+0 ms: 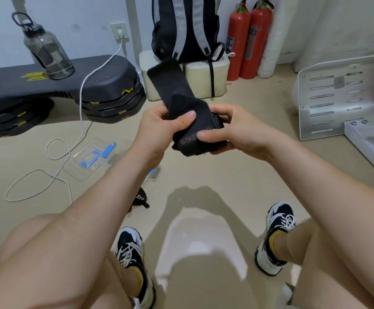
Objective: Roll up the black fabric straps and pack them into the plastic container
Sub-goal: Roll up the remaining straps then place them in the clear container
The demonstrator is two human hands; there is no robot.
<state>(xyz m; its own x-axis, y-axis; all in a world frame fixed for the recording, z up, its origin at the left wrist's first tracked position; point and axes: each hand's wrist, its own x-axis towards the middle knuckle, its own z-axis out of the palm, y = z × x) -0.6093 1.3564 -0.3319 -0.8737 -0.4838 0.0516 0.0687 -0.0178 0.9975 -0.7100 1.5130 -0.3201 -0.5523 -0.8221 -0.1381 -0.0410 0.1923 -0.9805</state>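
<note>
black strap [177, 92]: printed word partly under the thumb of the right hand [237, 132].
blue item [153, 172]: mostly behind the left forearm [119, 181], unclear.
backpack [186, 25]: top cut off.
metal rack [337, 97]: blurred, cut at right edge.

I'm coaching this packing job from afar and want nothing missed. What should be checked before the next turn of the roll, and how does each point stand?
1. Left hand grips the black strap: ok, thumb pressed across it.
2. Right hand holds the rolled end: ok, fingers curled round it.
3. Loose tail lies flat, without a twist: ok.
4. Rolling finished: not ok, a long tail still sticks up.
5. Container ready: cannot tell; a clear plastic part with blue clips lies on the floor, and the forearm hides what is beside it.
6. All pieces packed: not ok, a second black piece lies on the floor.
</note>
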